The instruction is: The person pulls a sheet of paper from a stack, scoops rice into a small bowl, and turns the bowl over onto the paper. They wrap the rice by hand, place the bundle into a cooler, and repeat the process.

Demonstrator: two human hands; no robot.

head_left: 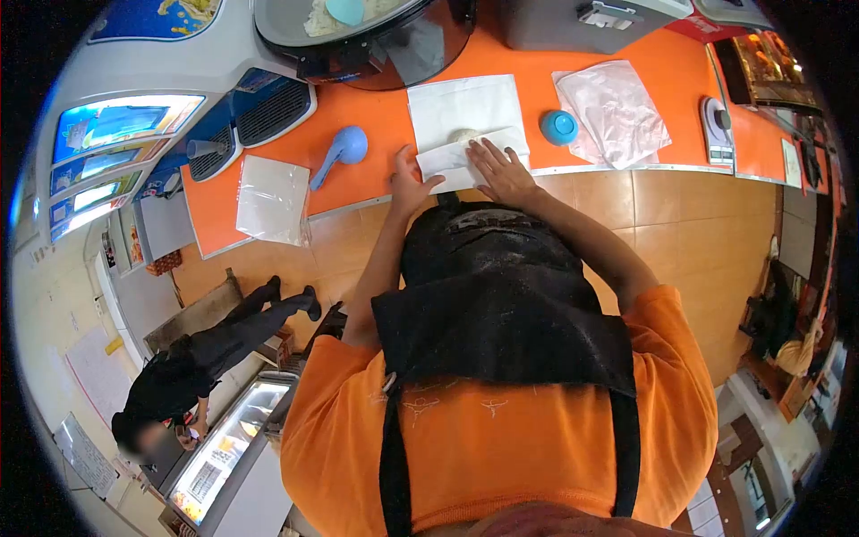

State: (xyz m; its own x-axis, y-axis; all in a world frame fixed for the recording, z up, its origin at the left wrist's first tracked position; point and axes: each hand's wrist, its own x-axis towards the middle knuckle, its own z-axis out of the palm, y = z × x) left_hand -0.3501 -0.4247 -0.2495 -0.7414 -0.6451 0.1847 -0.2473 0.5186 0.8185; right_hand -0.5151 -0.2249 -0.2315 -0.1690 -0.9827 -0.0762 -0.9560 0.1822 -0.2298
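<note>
A sheet of white wrapping paper (470, 97) lies on the orange counter, with its near part folded back over a small pale mound (464, 136) that looks like rice. My right hand (503, 174) rests on the folded flap, fingers stretched and spread, just right of the mound. At the flap's left end is my left hand (412, 183), its thumb apart from the fingers and close to the paper's edge. Most of the mound is covered by the paper. Right of the sheet stands a blue cup or small bowl (559, 127).
A blue scoop (340, 154) and clear plastic sheets (272, 199) lie to the left. Thin plastic bags (617, 112) and a scale (716, 130) are on the right. A rice cooker (376, 45) stands behind. Another person (179, 367) is at the lower left beside a lit display case.
</note>
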